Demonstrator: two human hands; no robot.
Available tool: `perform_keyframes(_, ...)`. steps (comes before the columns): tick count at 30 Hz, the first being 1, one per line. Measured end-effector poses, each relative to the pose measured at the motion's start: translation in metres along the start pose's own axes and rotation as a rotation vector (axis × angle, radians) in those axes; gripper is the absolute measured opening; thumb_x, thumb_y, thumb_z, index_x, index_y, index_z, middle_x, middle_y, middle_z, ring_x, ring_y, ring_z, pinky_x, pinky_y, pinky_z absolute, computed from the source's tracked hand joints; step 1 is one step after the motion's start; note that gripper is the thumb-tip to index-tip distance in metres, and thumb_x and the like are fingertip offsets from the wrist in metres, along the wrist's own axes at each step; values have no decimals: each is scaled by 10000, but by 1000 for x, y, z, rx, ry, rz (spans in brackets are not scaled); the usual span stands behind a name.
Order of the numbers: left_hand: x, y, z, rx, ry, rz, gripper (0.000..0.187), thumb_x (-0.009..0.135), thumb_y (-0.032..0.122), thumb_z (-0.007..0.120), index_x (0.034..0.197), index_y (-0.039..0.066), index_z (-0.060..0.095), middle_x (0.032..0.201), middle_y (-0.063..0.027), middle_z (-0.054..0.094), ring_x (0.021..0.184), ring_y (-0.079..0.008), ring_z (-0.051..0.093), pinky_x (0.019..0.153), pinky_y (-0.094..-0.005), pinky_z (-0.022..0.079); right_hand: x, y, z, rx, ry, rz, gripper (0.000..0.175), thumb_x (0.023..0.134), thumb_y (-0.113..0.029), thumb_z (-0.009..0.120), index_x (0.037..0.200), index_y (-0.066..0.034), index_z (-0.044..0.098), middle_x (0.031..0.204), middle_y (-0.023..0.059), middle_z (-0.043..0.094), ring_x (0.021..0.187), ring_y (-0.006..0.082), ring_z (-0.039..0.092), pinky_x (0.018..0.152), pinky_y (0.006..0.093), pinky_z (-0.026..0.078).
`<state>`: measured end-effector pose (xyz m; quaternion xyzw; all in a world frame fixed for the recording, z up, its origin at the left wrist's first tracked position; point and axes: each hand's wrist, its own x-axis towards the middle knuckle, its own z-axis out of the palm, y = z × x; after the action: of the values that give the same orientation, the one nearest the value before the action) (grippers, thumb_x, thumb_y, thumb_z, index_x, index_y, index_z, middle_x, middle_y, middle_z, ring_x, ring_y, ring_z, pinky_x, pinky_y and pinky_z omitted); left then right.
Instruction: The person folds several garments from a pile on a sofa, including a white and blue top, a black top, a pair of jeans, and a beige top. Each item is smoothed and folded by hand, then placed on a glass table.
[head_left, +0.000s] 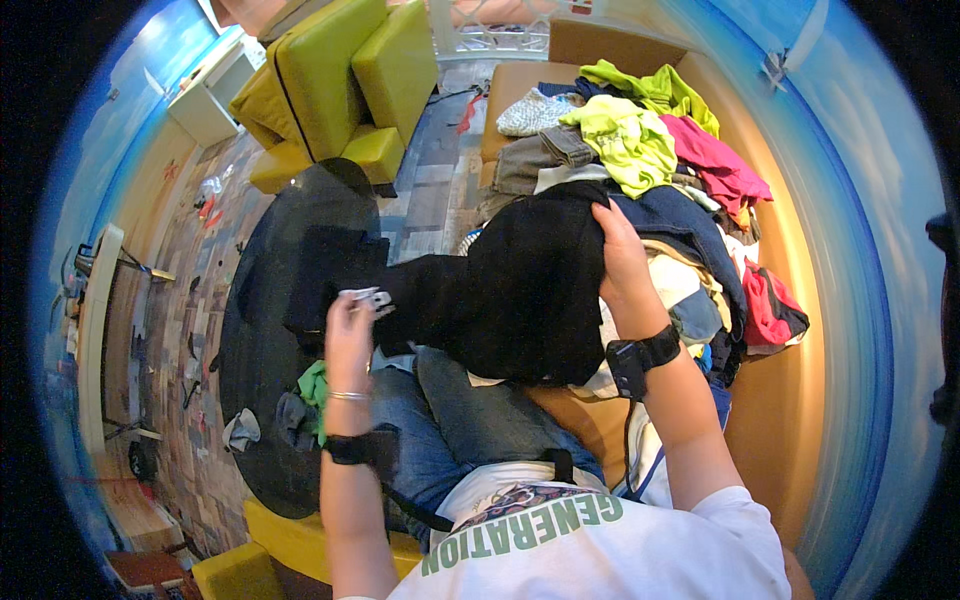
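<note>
A black garment (536, 289) stretches between my two hands above my lap. My right hand (626, 259) grips its upper right edge, thumb on top. At the garment's narrower left part, my left hand (351, 322) pinches the cloth beside a white print or tag, slightly blurred. Behind and right of my right hand lies a large heap of mixed clothes, with a neon yellow shirt (626, 142), a crimson garment (709, 161), grey trousers (525, 161) and dark blue jeans (675, 217). The garment's underside and the fingers beneath it are hidden.
A dark oval table (262, 315) stands to my left, bearing dark cloth, a green cloth (313, 390) and a grey-white item (241, 430). The heap rests on a tan bench (772, 420) along the wall. Yellow-green chairs (319, 82) stand ahead; small items lie on the floor.
</note>
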<state>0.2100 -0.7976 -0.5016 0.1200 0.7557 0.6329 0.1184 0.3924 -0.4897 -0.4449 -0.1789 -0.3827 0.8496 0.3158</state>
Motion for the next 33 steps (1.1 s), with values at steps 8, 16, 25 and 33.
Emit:
perform_keyframes(8,-100,4,93,313,-632,343,853,766,316,808,1416,-51,394,1407,-258,442,1262,-399,498,1081,-407,413,2,15,70,126,-125,74,261,984,-160,512,1228,-84,567,1059,67,673,942,210,658,832,353,536)
perform_keyframes(16,-70,-20,114,-73,-211,241,512,852,144,652,1302,-40,493,1178,-217,602,1074,-304,605,923,-363,485,-5,47,125,192,-291,128,229,1020,-196,490,1238,-137,529,1121,33,656,988,203,659,840,376,533)
perform_keyframes(25,-22,70,-15,59,30,266,217,897,40,543,1083,-33,626,917,-77,667,833,-150,614,780,-292,498,7,48,79,-764,-151,22,326,994,-215,562,1283,-73,511,1141,65,630,994,178,619,864,342,502)
perform_keyframes(33,-20,132,-7,380,-442,551,186,930,147,627,984,-28,658,831,-152,643,761,-243,631,719,-330,501,-30,55,137,-1117,-948,-668,796,715,-226,831,1393,-42,457,1237,197,603,1146,361,572,996,417,440)
